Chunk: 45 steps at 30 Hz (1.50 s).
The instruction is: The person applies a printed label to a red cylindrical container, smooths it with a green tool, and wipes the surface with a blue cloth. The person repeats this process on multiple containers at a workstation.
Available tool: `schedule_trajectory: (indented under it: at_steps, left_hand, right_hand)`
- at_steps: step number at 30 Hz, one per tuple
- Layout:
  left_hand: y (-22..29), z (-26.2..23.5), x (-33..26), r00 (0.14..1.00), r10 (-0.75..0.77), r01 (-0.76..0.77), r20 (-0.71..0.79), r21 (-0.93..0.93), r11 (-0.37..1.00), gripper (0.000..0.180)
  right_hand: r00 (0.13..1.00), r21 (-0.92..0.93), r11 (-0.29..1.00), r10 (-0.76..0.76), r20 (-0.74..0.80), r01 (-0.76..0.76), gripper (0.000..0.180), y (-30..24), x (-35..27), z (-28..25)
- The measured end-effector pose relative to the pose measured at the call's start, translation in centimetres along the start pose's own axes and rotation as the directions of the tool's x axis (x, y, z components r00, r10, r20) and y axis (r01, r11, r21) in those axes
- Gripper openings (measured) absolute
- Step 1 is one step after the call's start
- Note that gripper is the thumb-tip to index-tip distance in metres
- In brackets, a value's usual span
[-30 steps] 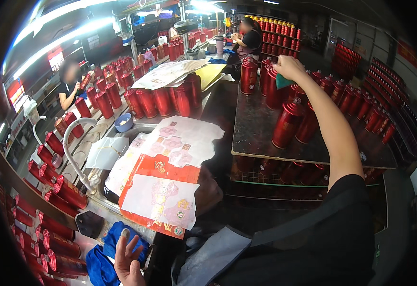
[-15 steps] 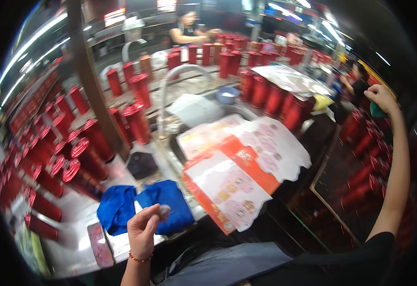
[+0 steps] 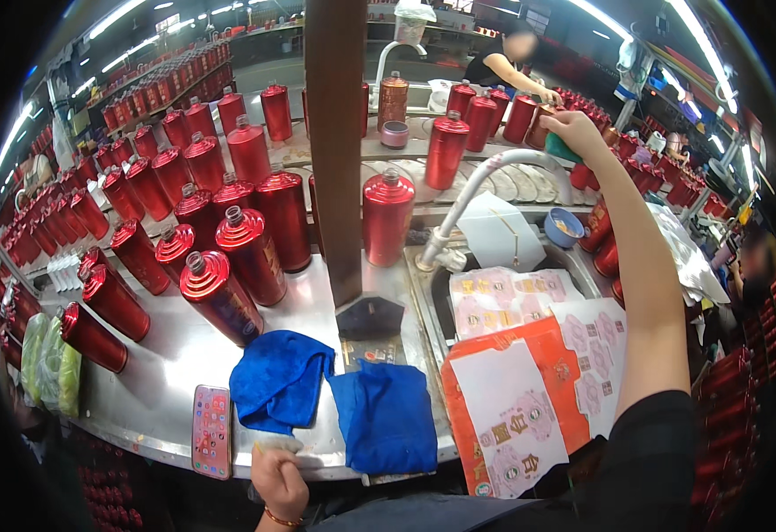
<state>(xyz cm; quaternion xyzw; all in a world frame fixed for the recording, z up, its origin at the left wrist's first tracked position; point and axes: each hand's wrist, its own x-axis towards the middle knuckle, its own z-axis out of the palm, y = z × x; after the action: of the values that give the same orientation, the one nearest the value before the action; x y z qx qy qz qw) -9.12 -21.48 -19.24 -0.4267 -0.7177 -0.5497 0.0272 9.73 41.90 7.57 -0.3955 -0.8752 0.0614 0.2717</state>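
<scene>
Near the counter's front edge, my left hand (image 3: 279, 486) is closed in a pinch on a small pale, pad-like piece (image 3: 278, 442), its kind unclear. This piece is just below a crumpled blue cloth (image 3: 280, 379); a folded blue cloth (image 3: 386, 417) is to its right. My right arm stretches far forward over the sink. At its end my right hand (image 3: 576, 135) is closed on a green cloth-like thing (image 3: 560, 149), mostly covered by the fingers. Beside that hand, on the far counter, stands a brownish-red bottle (image 3: 537, 131); whether they touch, I cannot tell.
Red bottles (image 3: 244, 253) crowd the metal counter at left, near a brown post (image 3: 335, 160). A lit phone (image 3: 212, 433) lies at the front. A curved faucet (image 3: 481, 182), printed sheets (image 3: 512, 417) and a blue bowl (image 3: 564, 227) are around the sink. A co-worker (image 3: 512, 66) reaches across the bottles.
The view has swung left. My right hand has gone from the far right to the bottles beyond the sink, still with the green thing. My left hand is lower, by the counter's edge.
</scene>
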Motion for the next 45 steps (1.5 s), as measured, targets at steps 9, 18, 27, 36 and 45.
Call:
schedule_trajectory:
  at_steps: [9, 18, 27, 36, 45]
  left_hand:
    - [-0.4, 2.6, -0.6, 0.909, 0.34, -0.411, 0.24, 0.383, 0.827, 0.028]
    - [0.7, 1.0, -1.0, 0.91, 0.249, -0.391, 0.332, 0.489, 0.78, 0.038]
    - [0.3, 1.5, -1.4, 0.932, 0.226, -0.347, 0.283, 0.522, 0.779, 0.037]
    - [1.9, 1.1, 1.4, 0.963, 0.244, -0.267, 0.112, 0.3, 0.916, 0.029]
    - [13.6, 7.1, 12.0, 0.746, 0.515, -0.247, 0.422, -0.543, 0.803, 0.083]
  right_hand:
    - [0.961, -0.023, 0.97, -0.241, -0.137, 0.24, 0.053, 12.8, 3.0, 13.9]
    - [0.99, 0.107, 0.994, 0.047, -0.133, -0.033, 0.085, 4.5, 8.6, 15.7]
    - [0.94, -0.087, 0.986, 0.105, -0.324, -0.14, 0.038, 8.9, 3.8, 14.7]
    - [0.929, -0.098, 0.985, 0.097, -0.356, -0.14, 0.03, 7.0, -12.9, -3.4]
    - [0.896, 0.224, 0.974, -0.137, 0.422, 0.043, 0.011, -13.5, -24.0, -13.1]
